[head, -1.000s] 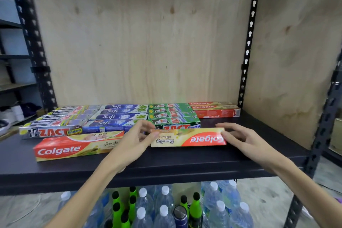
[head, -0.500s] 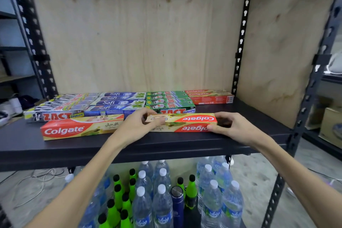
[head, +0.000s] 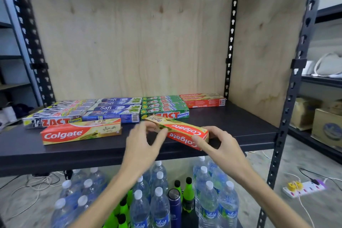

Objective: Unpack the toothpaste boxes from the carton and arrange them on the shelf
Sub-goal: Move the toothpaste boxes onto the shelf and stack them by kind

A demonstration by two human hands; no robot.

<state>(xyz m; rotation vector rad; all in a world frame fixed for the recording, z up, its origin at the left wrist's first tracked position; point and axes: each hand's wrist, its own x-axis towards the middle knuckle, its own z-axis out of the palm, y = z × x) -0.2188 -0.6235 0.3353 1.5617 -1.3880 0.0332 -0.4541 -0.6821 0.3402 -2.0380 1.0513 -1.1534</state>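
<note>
Dark shelf (head: 240,124), plywood-backed, is carrying rows of toothpaste boxes (head: 118,109) toward 12 o'clock; water bottles (head: 159,207) are standing at 6 o'clock. Left hand (head: 142,144) and right hand (head: 220,146) are pinching the ends of a tilted Colgate box (head: 182,131) at centre. The left fingers are blurring, and no carton is showing.

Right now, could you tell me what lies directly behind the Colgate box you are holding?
Behind the held Colgate box lies the green Zact whitening stack; the box covers part of its front face.
</note>
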